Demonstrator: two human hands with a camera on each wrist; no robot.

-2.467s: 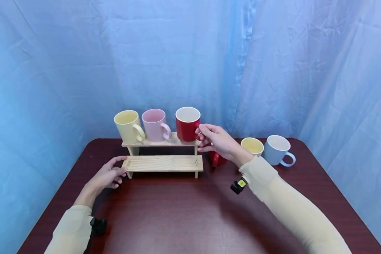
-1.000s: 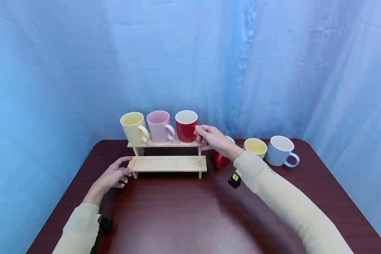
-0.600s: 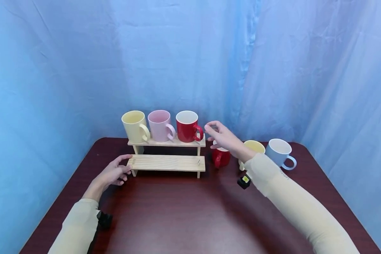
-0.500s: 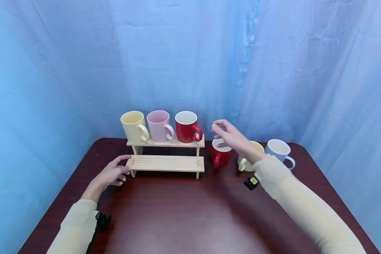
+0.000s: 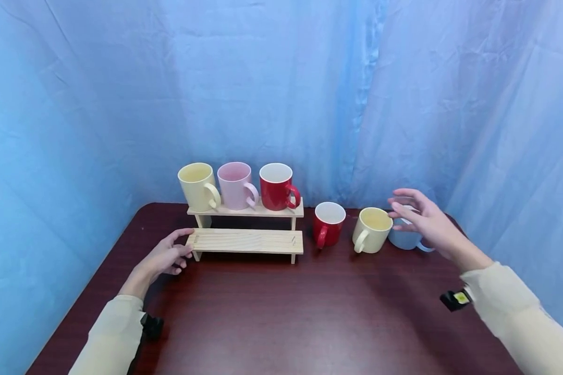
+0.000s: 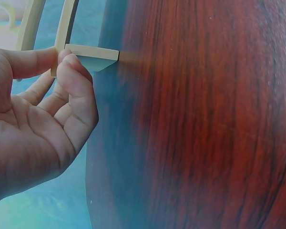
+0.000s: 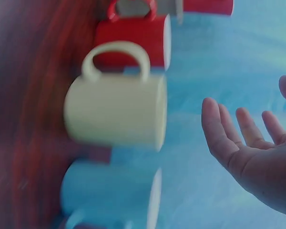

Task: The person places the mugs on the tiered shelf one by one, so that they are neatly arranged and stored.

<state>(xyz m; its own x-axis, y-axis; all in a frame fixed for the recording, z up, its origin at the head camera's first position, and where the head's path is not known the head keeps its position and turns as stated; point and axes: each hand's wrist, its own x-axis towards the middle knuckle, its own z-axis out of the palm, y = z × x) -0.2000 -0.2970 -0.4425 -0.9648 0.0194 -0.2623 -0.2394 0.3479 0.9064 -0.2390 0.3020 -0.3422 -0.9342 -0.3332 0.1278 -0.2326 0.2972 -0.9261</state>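
Note:
A two-tier wooden display stand (image 5: 244, 240) stands on the table. My left hand (image 5: 161, 259) pinches the left end of its lower board between thumb and fingers, seen closely with the board edge (image 6: 62, 31) in the left wrist view. On the upper board sit a yellow mug (image 5: 195, 195), a pink mug (image 5: 231, 195) and a red mug (image 5: 273, 195). My right hand (image 5: 427, 221), fingers spread and holding nothing, hovers over a light blue mug (image 5: 402, 239), partly hiding it. Left of that mug stand a second yellow mug (image 5: 371, 237) and another red mug (image 5: 334, 234).
The dark red-brown table (image 5: 272, 312) extends in front of the stand and mugs. Light blue curtains (image 5: 281, 83) hang behind and along both sides. In the right wrist view the blue mug (image 7: 109, 191) is blurred, its handle cut off by the frame's bottom edge.
My right hand has let go of the red mug's handle, leaving that mug on the upper board, and has swung right to the blue mug. My left hand keeps its place on the stand.

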